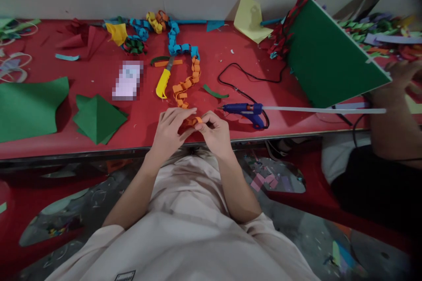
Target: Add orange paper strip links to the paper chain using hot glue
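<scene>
A paper chain (196,70) runs over the red table, blue links at the back and orange links towards me. Its near orange end (189,121) lies between my two hands at the table's front edge. My left hand (169,129) curves round this end, fingers and thumb closed about the links. Between thumb and fingertips my right hand (216,134) pinches an orange paper strip (198,120). Just right of my hands rests a blue glue gun (240,109) with a long white glue stick (323,110) in its back.
A yellow-handled cutter (163,82) lies left of the chain, near a blurred phone-shaped object (128,80). Green paper (99,118) is at the left. A large green board (332,55) leans at the right, by another person's hand (400,79). The glue gun's black cord (244,66) loops behind it.
</scene>
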Available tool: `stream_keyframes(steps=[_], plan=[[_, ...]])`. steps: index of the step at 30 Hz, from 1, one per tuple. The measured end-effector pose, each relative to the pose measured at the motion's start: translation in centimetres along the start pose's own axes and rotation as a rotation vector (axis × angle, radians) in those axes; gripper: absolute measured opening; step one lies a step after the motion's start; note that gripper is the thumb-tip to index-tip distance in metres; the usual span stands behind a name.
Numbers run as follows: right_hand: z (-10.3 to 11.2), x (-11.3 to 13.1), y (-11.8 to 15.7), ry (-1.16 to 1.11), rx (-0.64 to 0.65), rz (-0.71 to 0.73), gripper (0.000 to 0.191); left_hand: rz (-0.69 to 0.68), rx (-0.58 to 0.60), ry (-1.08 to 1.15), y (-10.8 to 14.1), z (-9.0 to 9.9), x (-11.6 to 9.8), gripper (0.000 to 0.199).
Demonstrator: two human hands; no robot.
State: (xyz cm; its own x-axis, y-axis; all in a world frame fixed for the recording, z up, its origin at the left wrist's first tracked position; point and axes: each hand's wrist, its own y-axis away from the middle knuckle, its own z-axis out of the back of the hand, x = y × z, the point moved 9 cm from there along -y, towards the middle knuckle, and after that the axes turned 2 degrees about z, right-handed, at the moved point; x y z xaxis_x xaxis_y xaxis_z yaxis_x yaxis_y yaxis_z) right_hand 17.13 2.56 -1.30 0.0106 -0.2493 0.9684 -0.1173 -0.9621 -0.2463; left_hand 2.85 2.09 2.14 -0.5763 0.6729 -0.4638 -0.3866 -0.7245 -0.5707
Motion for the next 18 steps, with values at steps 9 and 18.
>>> stream_keyframes(steps=[9,18], plan=[[0.3,-0.3,0.9,-0.221,0.011,-0.043,0.042,0.144,0.018,-0.057,-0.2,-0.5,1.9,0.049],[1.3,0.0,2.3,-0.203,-0.048,-0.025,0.039,0.043,0.185,-0.167,-1.4,-1.5,1.4,0.064]])
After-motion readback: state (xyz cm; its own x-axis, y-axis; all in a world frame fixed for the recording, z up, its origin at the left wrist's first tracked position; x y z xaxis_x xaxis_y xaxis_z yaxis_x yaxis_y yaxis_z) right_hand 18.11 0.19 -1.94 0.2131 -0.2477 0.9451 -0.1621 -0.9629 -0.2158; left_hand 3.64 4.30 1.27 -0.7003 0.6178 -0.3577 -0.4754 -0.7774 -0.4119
